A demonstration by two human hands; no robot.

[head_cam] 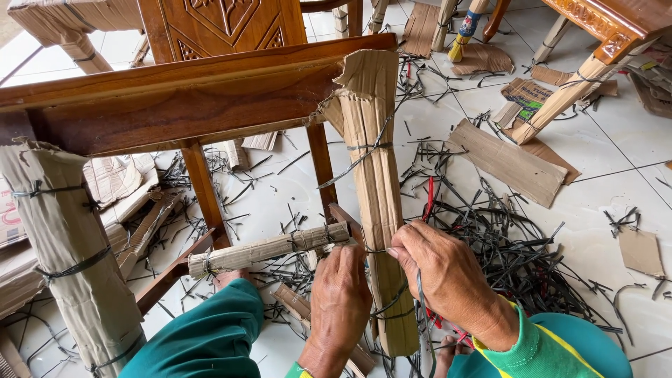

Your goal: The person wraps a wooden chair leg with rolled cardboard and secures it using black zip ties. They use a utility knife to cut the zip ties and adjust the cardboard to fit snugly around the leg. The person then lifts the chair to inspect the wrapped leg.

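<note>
A wooden chair's leg wrapped in brown cardboard (374, 168) stands in front of me, bound by black plastic straps. My left hand (341, 297) presses against the lower part of the wrapped leg, fingers curled. My right hand (448, 276) grips the leg's right side and pinches a black strap (420, 301) that runs down from it. A cardboard-wrapped crossbar (269, 250) joins the leg at my left hand.
Another wrapped leg (66, 252) stands at the left under the wooden frame rail (175, 94). Cut black straps (518, 259) and cardboard scraps (507, 162) litter the white tiled floor. More wrapped furniture legs (560, 98) stand at the upper right.
</note>
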